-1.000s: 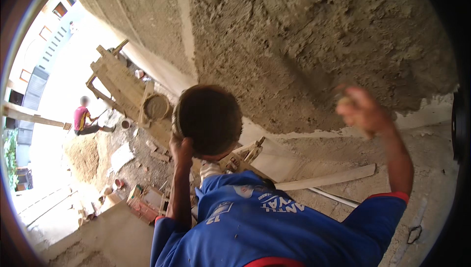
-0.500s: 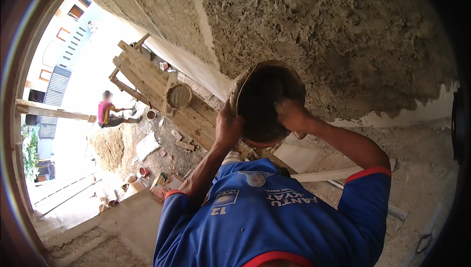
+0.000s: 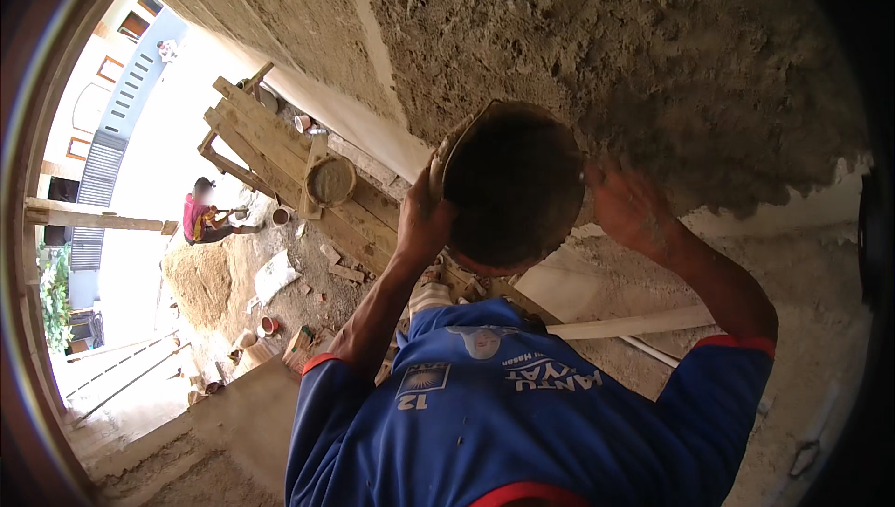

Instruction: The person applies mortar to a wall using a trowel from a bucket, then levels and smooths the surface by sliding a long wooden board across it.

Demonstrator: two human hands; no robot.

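Note:
My left hand [image 3: 425,225] is closed on the left rim of a dark, mortar-crusted bucket [image 3: 513,195], which is tilted so its mouth faces up toward me. The inside is in shadow, so its contents are hard to make out. Just right of the bucket's rim, my right hand [image 3: 629,209] is raised near the wall, blurred, with its fingers curled. Whatever it holds does not show clearly. Rough wet mortar [image 3: 690,69] coats the wall beyond the bucket, darker toward the lower right.
A plank scaffold [image 3: 270,157] extends to the left, carrying a round tub of mortar [image 3: 331,181]. Below, another person [image 3: 207,213] crouches by a sand heap [image 3: 200,279]. A pale sack [image 3: 276,277], small buckets and rubble lie on the ground. A pale board [image 3: 634,322] lies at right.
My right hand has come out of the bucket and moved right, toward the wall; a handle end showed beneath it earlier. My left hand keeps its grip. The person below has straightened slightly.

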